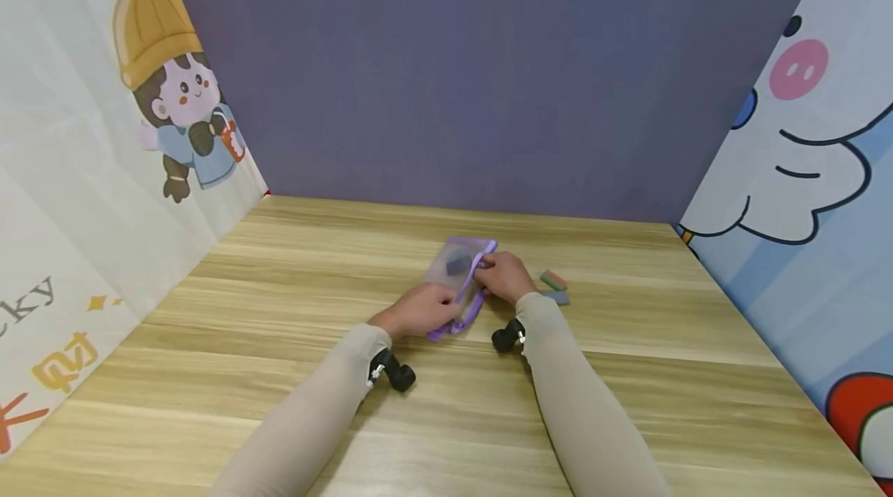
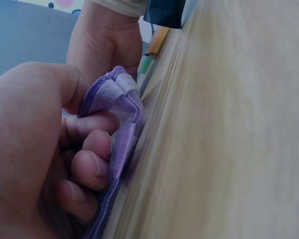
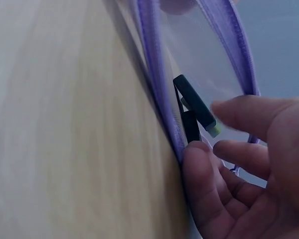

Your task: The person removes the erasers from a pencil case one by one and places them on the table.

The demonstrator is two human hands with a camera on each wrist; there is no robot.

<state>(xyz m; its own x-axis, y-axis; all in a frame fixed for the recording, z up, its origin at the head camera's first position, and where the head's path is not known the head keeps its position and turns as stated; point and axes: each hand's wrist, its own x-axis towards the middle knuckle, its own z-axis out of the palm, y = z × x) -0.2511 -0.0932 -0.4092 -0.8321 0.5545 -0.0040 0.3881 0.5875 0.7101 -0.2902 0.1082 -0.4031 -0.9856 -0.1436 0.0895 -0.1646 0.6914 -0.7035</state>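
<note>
- The wooden table (image 1: 209, 373) spreads out under the pouch (image 1: 438, 270), which lies on it with its mouth parted along its right side. The smooth-looking top could let the pouch skid if the two hands pull unevenly.
- The left sleeve (image 1: 307, 412) reaches in from the pouch's near left, the right sleeve (image 1: 586, 388) from its near right. The right forearm, I judge, could brush the small blocks lying right of the pouch if it swings outward.
- The left hand (image 1: 422, 308) is at the pouch's near end, thumb and forefinger pinching the purple zip edge, the other fingers curled in against it. Should that pinch loosen, the soft mouth could sag shut.
- The right hand (image 1: 508, 277) is at the pouch's right side, bent at the mouth, with thumb and foremost fingers apart; whether its other fingers grip the edge I cannot tell. A knuckle might snag the zip edge on the way out.
- The dark blocks (image 3: 195, 102) lie inside the pouch, one tilted over another beside the right fingertips; tipping the mouth downward could spill them.
- The red-and-green block (image 1: 554, 280) and grey-blue block (image 1: 556, 297) lie right of the pouch, beyond the right hand.
</note>
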